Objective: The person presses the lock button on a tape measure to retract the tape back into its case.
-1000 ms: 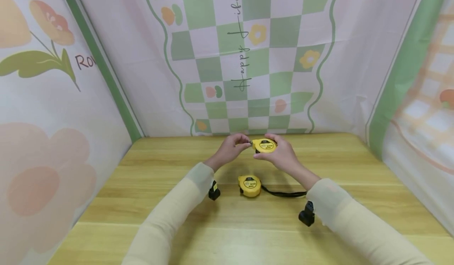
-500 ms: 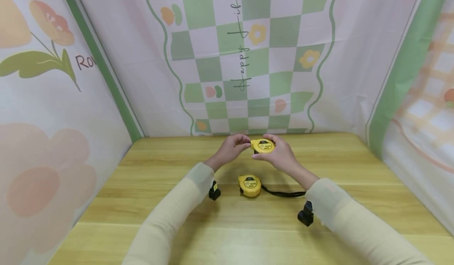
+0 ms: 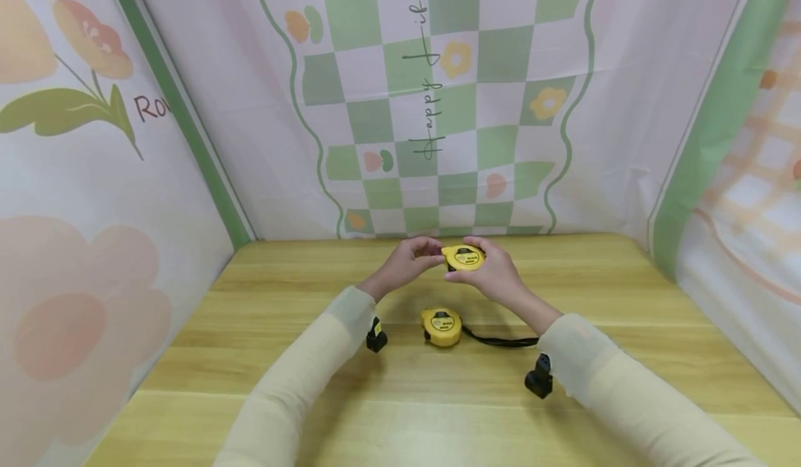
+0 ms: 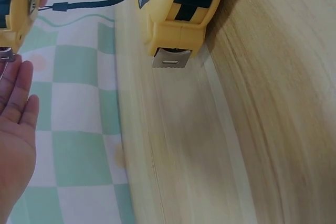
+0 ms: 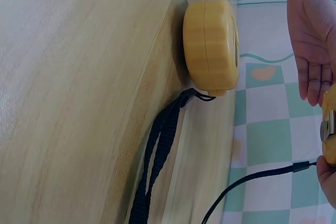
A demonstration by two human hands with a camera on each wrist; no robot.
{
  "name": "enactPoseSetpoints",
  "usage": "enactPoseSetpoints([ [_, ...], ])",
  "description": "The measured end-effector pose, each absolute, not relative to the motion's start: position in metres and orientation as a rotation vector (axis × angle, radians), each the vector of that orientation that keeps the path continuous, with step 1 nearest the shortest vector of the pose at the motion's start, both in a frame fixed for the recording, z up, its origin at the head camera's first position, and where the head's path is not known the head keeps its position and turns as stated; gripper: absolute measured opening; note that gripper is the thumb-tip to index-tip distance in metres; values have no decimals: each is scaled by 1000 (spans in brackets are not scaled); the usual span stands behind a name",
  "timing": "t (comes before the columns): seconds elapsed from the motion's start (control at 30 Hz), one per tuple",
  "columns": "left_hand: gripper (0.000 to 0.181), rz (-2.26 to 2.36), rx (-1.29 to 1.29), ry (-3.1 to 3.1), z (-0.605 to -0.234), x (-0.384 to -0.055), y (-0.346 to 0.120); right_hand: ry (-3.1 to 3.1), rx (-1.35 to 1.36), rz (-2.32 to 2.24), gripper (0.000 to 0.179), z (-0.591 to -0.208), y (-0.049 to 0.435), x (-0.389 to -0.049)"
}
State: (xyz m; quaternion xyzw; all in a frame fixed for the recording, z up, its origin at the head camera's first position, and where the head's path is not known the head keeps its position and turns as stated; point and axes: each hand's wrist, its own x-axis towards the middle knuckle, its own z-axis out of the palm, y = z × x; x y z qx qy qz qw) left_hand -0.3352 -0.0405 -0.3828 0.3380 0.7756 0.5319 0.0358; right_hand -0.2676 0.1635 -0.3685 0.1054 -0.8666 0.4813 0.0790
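Note:
My right hand (image 3: 497, 272) grips a yellow tape measure (image 3: 464, 258) above the back of the table, thumb below it and fingers over the top. At its mouth, my left hand (image 3: 405, 264) pinches the metal end hook (image 4: 6, 55), partly hidden by the fingers in the head view. In the left wrist view, that hand's other fingers extend beneath the hook. A second yellow tape measure (image 3: 441, 327) lies on the table nearer the person, its short hook (image 4: 172, 58) at its mouth. Its black wrist strap (image 3: 500, 342) trails right.
The wooden table (image 3: 400, 411) ends at a patterned cloth backdrop (image 3: 432, 105). Fabric walls stand at the left and right. A small black camera hangs under each sleeve. The held tape measure's black cord (image 5: 252, 177) dangles in the right wrist view.
The held tape measure has shifted slightly left toward my left hand, and the gap at its mouth has closed. My left hand and the tape measure on the table have stayed in place.

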Motion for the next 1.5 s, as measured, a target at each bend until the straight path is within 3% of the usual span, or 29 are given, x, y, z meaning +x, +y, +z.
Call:
enactPoseSetpoints([
  [0.3, 34, 1638, 1053, 2305, -386, -338, -42, -2602, 314, 1438, 85, -373, 162, -270],
  [0.93, 50, 1585, 1036, 2330, -392, -340, -42, -2587, 342, 1446, 93, -383, 163, -277],
  [1.5, 49, 1571, 1028, 2370, -399, -339, -43, -2590, 350, 1474, 94, -389, 160, -281],
])
